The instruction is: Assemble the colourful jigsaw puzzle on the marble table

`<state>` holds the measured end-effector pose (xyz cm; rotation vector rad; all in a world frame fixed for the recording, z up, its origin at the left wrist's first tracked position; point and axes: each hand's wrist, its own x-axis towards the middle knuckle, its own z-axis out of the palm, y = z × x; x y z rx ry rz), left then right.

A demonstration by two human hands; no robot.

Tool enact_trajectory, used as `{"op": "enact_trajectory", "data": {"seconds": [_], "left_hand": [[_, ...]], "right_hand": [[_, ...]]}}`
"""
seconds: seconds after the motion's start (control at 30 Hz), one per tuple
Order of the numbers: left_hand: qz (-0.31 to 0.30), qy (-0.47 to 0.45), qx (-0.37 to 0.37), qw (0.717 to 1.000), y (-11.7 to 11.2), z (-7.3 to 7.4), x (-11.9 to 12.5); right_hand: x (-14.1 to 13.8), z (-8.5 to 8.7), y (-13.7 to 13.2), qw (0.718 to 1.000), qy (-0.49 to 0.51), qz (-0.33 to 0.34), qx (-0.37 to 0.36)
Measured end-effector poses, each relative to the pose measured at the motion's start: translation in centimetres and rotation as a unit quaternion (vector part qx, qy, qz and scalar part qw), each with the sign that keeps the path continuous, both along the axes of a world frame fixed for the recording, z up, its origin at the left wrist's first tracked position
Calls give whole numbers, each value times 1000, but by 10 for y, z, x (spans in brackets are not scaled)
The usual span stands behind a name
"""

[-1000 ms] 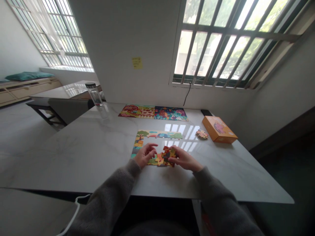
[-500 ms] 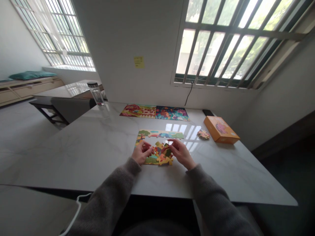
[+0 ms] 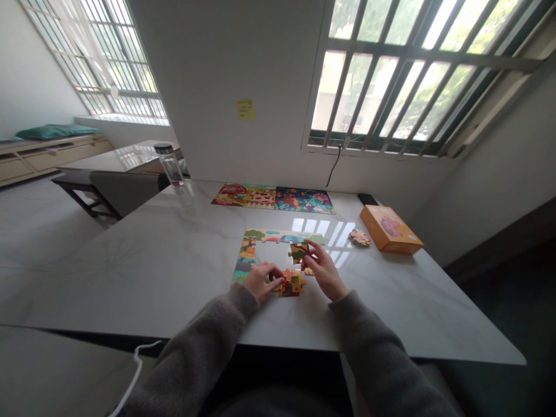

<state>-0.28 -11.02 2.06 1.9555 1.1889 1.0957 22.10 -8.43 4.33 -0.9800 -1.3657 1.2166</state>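
My right hand point(image 3: 322, 271) pinches a dark green and brown puzzle piece point(image 3: 299, 252), raised inside the right part of a partly joined puzzle border point(image 3: 245, 253). The border runs along the top, the left side and part of the bottom. My left hand point(image 3: 263, 280) is closed on loose puzzle pieces point(image 3: 293, 282) in yellow, orange and red at the lower edge. Its fingertips partly cover them, so how many it grips is unclear. One pale orange piece point(image 3: 308, 271) lies beneath my right fingers.
Two finished puzzles, a farm scene point(image 3: 243, 195) and a dark blue one point(image 3: 304, 200), lie along the wall. To the right are a small heap of pieces point(image 3: 359, 238), an orange box point(image 3: 391, 229) and a black flat object point(image 3: 368, 199). A glass bottle point(image 3: 172, 168) stands at the left edge.
My left hand has moved right and down with the loose pieces, uncovering the border's left side. My right hand has raised the green piece slightly away from the others.
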Motion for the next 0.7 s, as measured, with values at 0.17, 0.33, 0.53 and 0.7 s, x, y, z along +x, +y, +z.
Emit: {"op": "enact_trajectory", "data": {"seconds": [0.17,0.33,0.53,0.7], "left_hand": [[22,32,68,997,3,0,-2],[55,-14,56,997,-1,7,-4],[19,102,189,977,-3,8,-8],[-8,154,207,966,0,3,-15]], "right_hand": [[-5,1,-5,999,-32,28,28],[-12,-7,-9,995,-61,50,60],[-19,-12,-13,991,-94,53,81],[-18,-15,-12,988,-106,72,87]]}}
